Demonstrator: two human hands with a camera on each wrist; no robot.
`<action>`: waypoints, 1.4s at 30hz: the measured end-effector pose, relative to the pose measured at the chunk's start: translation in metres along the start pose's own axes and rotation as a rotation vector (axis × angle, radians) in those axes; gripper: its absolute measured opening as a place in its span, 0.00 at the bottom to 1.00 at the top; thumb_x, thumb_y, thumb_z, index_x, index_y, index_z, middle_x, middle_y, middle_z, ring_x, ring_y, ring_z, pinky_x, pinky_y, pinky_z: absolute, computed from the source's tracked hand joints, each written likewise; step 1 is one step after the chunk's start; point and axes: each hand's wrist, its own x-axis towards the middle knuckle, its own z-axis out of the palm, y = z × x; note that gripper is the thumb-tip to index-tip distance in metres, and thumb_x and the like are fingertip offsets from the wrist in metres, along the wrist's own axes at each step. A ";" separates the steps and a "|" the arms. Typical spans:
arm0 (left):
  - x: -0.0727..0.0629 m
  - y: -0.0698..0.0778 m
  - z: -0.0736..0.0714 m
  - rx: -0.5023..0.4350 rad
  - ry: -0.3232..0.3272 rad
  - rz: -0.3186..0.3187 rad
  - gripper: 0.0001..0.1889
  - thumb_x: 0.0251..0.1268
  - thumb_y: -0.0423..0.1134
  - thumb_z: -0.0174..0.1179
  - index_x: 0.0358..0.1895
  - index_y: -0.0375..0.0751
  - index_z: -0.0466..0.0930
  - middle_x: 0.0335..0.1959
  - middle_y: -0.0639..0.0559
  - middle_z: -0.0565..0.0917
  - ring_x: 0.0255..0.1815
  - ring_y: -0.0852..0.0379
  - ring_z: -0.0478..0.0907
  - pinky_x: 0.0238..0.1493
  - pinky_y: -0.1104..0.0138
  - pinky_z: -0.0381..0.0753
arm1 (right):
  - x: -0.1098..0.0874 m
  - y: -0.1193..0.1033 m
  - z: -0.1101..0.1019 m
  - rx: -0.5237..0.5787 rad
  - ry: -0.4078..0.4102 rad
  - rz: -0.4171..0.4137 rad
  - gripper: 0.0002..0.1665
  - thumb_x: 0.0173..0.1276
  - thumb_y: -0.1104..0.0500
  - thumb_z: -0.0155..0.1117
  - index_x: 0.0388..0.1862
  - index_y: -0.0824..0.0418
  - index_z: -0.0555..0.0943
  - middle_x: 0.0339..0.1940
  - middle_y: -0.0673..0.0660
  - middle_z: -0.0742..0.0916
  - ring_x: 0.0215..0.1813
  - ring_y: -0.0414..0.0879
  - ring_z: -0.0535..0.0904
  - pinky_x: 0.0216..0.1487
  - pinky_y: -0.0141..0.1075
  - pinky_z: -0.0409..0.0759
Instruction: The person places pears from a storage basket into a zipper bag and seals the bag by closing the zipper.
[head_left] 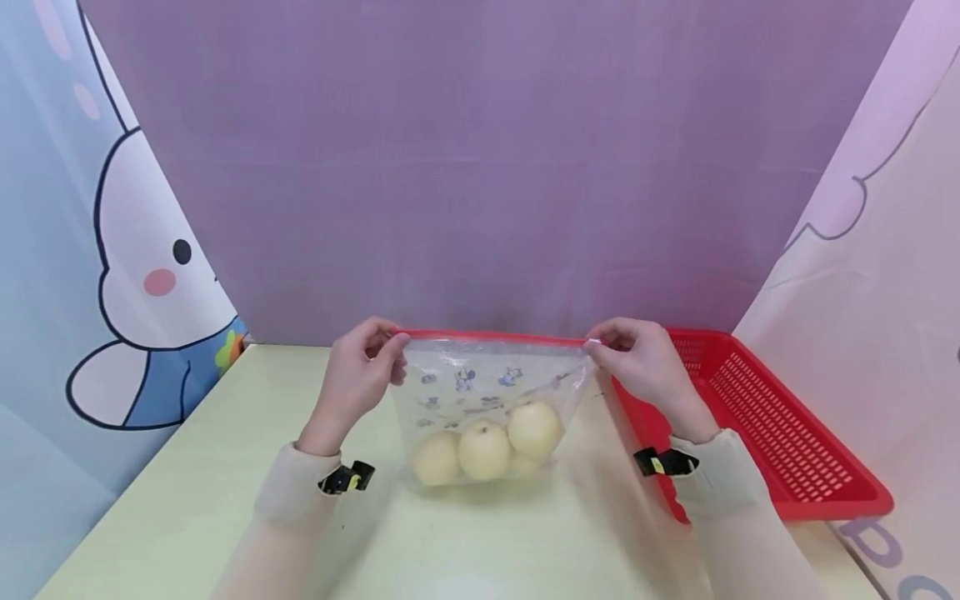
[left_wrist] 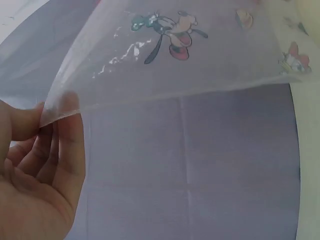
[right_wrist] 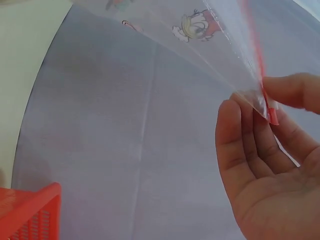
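Note:
A clear zipper bag (head_left: 450,383) with small cartoon prints and a red zip strip (head_left: 495,337) hangs stretched between both hands. Several round, pale yellow fruits (head_left: 483,450) lie in its bottom. My left hand (head_left: 362,362) pinches the top left corner between thumb and fingers; the left wrist view shows the thin plastic (left_wrist: 165,55) held there. At the opposite corner, my right hand (head_left: 641,362) pinches the end of the zip. In the right wrist view a small red end piece (right_wrist: 273,116) of the zip shows between the thumb and fingers.
A red plastic basket (head_left: 780,433) with slotted walls stands to the right, partly behind the right forearm. The pale yellow table (head_left: 225,483) runs back to a purple backdrop (head_left: 480,167). Printed cloths hang at both sides.

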 end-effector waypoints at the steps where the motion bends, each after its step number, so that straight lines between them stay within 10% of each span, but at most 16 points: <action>1: 0.001 0.000 -0.001 0.011 -0.010 0.009 0.08 0.74 0.36 0.61 0.44 0.33 0.80 0.25 0.42 0.82 0.21 0.52 0.81 0.25 0.65 0.87 | 0.000 0.000 -0.001 0.000 -0.001 -0.003 0.11 0.71 0.58 0.68 0.48 0.61 0.86 0.43 0.58 0.87 0.38 0.53 0.80 0.37 0.33 0.86; 9: 0.026 0.000 -0.006 0.154 -0.085 0.059 0.06 0.78 0.40 0.57 0.42 0.42 0.79 0.22 0.50 0.81 0.22 0.54 0.79 0.26 0.63 0.81 | 0.009 0.005 -0.007 -0.009 0.024 -0.027 0.11 0.71 0.56 0.68 0.47 0.61 0.86 0.43 0.57 0.87 0.38 0.52 0.81 0.37 0.32 0.86; 24: 0.090 -0.015 0.012 0.131 -0.095 -0.095 0.09 0.79 0.41 0.55 0.47 0.39 0.79 0.35 0.43 0.81 0.35 0.47 0.77 0.33 0.59 0.77 | 0.051 0.010 0.005 0.013 0.238 -0.002 0.13 0.74 0.56 0.61 0.48 0.64 0.85 0.41 0.60 0.86 0.41 0.52 0.79 0.34 0.32 0.81; 42: -0.011 -0.034 0.003 0.096 -0.381 -0.124 0.05 0.77 0.37 0.58 0.45 0.39 0.80 0.33 0.50 0.83 0.37 0.43 0.82 0.39 0.62 0.84 | -0.031 0.029 0.031 -0.084 -0.028 0.014 0.10 0.64 0.68 0.70 0.44 0.61 0.85 0.41 0.57 0.85 0.37 0.50 0.77 0.36 0.36 0.84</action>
